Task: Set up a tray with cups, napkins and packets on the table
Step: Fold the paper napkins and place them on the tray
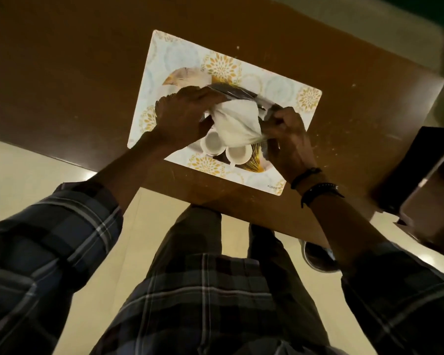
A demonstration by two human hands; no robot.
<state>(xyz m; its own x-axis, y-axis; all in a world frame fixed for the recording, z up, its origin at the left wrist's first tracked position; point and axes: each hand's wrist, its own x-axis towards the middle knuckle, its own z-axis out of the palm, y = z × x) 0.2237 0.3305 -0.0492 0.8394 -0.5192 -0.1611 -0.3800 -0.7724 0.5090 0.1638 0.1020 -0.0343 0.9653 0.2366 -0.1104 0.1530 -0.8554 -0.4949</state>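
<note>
Hands meet over a tray [190,75] with a fan-like pattern, which lies on a floral placemat [280,85] on a brown wooden table [75,73]. The left hand [182,116] closes its fingers on the left edge of a white napkin [235,121], and the right hand [286,134] pinches the napkin's right corner, so the cloth hangs bunched between the two, above the middle of the tray. Two white cups [212,143] stand side by side at the tray's near edge, just below the napkin, the second cup [237,153] to the right of the first with its handle towards the person. A dark flat object [231,89] shows at the tray's far side, just behind the napkin; whether it is a packet cannot be told. Dark bands [315,187] circle the right wrist, near the placemat's near right corner. Checked sleeves [62,226] and a checked shirt fill the foreground, well short of the tray, above a pale floor [23,170].
</note>
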